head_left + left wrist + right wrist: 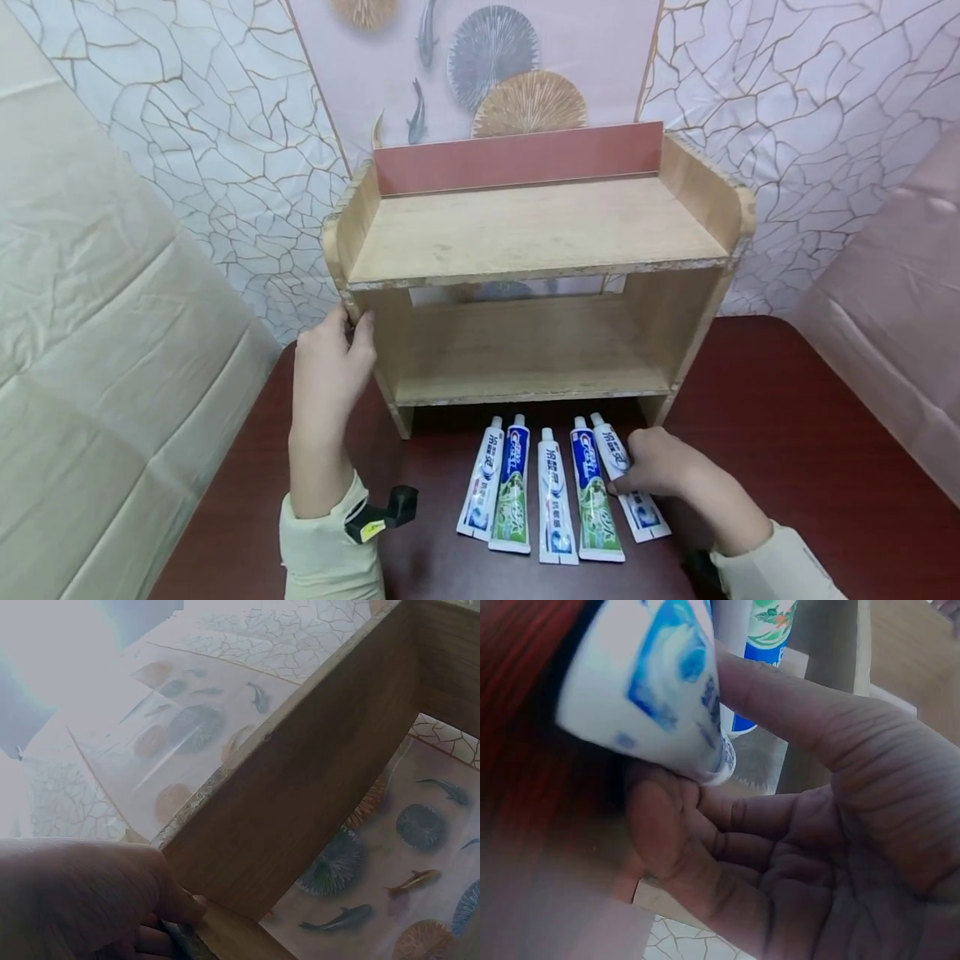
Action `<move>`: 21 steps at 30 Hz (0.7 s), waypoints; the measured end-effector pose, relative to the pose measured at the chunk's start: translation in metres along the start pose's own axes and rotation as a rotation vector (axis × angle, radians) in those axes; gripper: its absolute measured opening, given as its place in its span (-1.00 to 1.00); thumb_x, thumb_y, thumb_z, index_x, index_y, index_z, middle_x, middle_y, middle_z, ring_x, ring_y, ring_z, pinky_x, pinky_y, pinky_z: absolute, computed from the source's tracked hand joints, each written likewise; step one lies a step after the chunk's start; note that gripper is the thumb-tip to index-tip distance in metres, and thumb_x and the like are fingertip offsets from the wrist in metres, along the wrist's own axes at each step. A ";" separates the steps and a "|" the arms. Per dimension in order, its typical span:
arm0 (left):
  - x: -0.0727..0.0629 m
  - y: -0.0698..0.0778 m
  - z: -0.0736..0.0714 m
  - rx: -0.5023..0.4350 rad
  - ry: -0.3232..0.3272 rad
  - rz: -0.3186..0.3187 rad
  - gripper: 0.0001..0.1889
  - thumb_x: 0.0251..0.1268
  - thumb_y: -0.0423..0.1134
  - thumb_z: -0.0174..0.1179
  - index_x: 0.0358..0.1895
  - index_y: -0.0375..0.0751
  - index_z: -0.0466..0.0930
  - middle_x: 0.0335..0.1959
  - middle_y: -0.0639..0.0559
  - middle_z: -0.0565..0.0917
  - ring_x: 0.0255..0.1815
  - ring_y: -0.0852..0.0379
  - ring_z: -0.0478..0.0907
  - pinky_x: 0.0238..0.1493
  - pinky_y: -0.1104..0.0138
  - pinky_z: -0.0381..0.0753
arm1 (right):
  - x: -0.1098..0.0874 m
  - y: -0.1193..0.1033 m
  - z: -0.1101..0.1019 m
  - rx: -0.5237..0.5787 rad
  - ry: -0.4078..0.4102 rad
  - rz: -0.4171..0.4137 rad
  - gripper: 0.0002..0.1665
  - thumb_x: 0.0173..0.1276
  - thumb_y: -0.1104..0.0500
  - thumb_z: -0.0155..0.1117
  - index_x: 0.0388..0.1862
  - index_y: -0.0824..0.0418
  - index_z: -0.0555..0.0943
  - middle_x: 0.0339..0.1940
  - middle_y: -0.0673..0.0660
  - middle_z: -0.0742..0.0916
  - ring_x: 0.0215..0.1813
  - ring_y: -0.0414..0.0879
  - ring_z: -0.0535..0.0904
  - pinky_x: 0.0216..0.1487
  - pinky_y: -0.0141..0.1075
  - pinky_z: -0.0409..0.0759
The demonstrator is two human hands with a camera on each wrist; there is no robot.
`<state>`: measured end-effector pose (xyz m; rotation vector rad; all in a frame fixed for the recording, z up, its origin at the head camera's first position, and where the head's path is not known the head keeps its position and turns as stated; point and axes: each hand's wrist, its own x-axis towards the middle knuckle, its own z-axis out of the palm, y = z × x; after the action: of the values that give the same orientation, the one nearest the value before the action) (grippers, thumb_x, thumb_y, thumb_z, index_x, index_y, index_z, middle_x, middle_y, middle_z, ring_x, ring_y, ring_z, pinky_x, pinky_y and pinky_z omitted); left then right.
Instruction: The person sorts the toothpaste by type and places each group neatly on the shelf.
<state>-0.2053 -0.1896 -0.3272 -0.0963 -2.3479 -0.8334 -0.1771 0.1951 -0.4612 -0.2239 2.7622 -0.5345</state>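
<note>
So from the head view: the left hand (333, 362) has thumb and fingers closed round the front edge of the wooden shelf (540, 229) on its left side, and the right hand (663, 462) is down on the desk (780, 392), fingers bent around the rightmost white tube (644, 511), which lies slanted in front of the shelf's right end. That tube sits right up against the green-and-blue tube (597, 504) near the caps, with the thumb in the tight bit between them, so I'd worry about the neighbor getting nudged or dragged along if the thumb catches it. Left wrist view: thumb on the inside of the wood, other fingers partly hidden, so can't tell how firm that hold is. My guess is a hard tug there could slide or tip the shelf. Right wrist view: thumb on one face, fingertips under the other, a pretty small gap with just the tube in it, the remaining fingers loosely curled. Looks like an off-center pinch near the flat end, so imo the cap end could droop or twist if it's lifted like that.
</note>
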 end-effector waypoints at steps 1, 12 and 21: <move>0.001 0.001 -0.001 0.004 -0.003 0.001 -0.72 0.49 -0.17 0.11 -0.45 -0.19 0.48 -0.68 -0.03 0.48 -0.60 -0.02 0.43 -0.49 0.16 0.37 | -0.001 0.000 -0.001 -0.001 -0.001 0.003 -0.50 -0.03 -0.04 0.66 -0.45 0.27 0.57 -0.57 0.07 0.59 -0.52 -0.10 0.50 -0.45 -0.21 0.49; -0.001 0.000 -0.005 0.032 -0.096 -0.049 -0.72 0.51 -0.12 0.08 -0.39 -0.20 0.47 -0.65 -0.05 0.46 -0.54 -0.05 0.42 -0.49 0.16 0.36 | 0.001 0.000 0.005 0.058 -0.057 -0.011 -0.60 0.02 0.04 0.65 -0.42 0.24 0.62 -0.53 0.06 0.61 -0.49 -0.09 0.52 -0.44 -0.22 0.50; 0.000 0.002 -0.004 0.045 -0.085 -0.033 -0.72 0.52 -0.11 0.07 -0.37 -0.20 0.48 -0.64 -0.06 0.47 -0.53 -0.06 0.43 -0.49 0.16 0.36 | 0.006 0.010 0.004 0.089 -0.045 -0.058 -0.64 -0.02 0.02 0.65 -0.55 0.18 0.62 -0.59 0.01 0.61 -0.53 -0.13 0.49 -0.48 -0.25 0.46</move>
<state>-0.2027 -0.1905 -0.3232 -0.0756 -2.4525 -0.8065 -0.1822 0.2012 -0.4702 -0.2917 2.6881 -0.6574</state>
